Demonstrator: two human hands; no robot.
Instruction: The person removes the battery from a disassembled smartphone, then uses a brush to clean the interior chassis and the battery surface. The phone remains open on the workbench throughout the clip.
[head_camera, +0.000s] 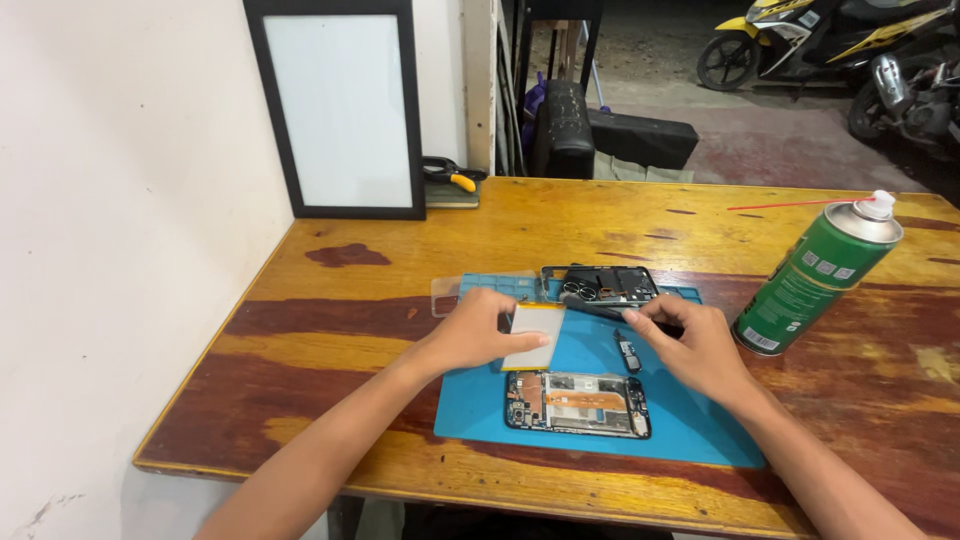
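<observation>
My left hand (482, 330) rests on a flat pale phone battery (536, 332) lying on the blue work mat (600, 440), fingers pressed on its left side. My right hand (695, 343) grips a dark screwdriver (600, 307) whose handle points left, above the mat. An opened phone body (578, 404) with exposed boards lies near the mat's front. A second dark phone frame (600, 283) lies at the mat's far edge. A small dark part (628, 352) sits between the hands.
A green spray can (815, 275) with a red straw stands at the right on the wooden table (400, 230). A black-framed white panel (340, 110) leans on the wall at the back left. Yellow-handled pliers (450, 175) lie beside it. Motorbikes (830, 40) are parked beyond.
</observation>
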